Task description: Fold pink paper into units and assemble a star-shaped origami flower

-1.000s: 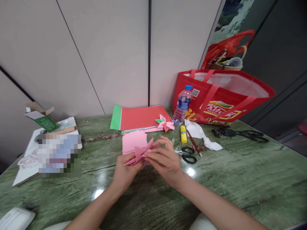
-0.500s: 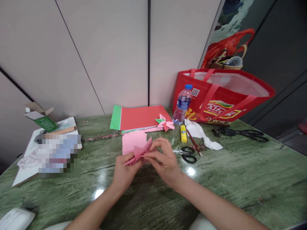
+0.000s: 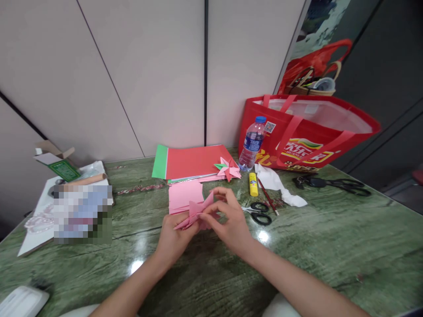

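Both hands hold a folded pink paper piece [image 3: 194, 212] just above the green marble table [image 3: 330, 246]. My left hand [image 3: 173, 240] grips it from below, fingers closed under the folds. My right hand [image 3: 229, 220] pinches its upper right flap with thumb and fingers. Flat pink paper sheets [image 3: 183, 195] lie right behind the piece. A finished pink and red paper star [image 3: 228, 169] rests on a stack of red and green paper [image 3: 190, 162] further back.
Small black scissors [image 3: 259, 212], a yellow glue stick [image 3: 253, 184], a red pencil and white crumpled paper [image 3: 276, 182] lie to the right. A water bottle [image 3: 251, 144] and red tote bag [image 3: 307, 134] stand behind; large black scissors [image 3: 333, 184] far right. A board with a green box [image 3: 61, 167] sits left.
My right hand has shifted its fingers slightly up along the pink piece's flap, and the piece has tilted a little. Nothing else on the table has moved.
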Motion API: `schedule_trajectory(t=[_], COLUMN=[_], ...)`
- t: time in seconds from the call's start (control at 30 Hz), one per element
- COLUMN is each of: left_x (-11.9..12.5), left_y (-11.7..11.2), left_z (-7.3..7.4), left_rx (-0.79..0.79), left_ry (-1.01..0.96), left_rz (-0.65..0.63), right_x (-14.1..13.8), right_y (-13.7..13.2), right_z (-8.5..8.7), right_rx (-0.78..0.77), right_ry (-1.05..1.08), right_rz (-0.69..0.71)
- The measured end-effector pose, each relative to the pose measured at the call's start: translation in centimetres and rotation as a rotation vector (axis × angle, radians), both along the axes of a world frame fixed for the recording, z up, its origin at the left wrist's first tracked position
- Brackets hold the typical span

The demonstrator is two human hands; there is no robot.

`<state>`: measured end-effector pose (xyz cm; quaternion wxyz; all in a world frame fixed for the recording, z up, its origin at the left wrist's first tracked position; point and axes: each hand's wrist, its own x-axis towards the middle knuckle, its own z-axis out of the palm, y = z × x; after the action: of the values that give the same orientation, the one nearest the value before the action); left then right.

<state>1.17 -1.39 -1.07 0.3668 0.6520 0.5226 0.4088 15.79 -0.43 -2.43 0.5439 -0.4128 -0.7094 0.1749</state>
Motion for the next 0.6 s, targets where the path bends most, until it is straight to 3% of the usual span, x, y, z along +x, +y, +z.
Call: schedule_trajectory(t=[0.3,0.6], left_x=[-0.06,-0.07], left_y=[0.04,-0.06], left_z=[-0.06,-0.14], left_rx=[0.106,0.079], left_ry=[0.085,0.092], left_rz=[-0.108,-0.064], right_x=[0.05,-0.21], right_y=[0.23,-0.02], right_z=[-0.26,0.09], right_rx=[-0.284,-0.419], right_ry=[0.234,0.331], right_rz=[0.069,0.180])
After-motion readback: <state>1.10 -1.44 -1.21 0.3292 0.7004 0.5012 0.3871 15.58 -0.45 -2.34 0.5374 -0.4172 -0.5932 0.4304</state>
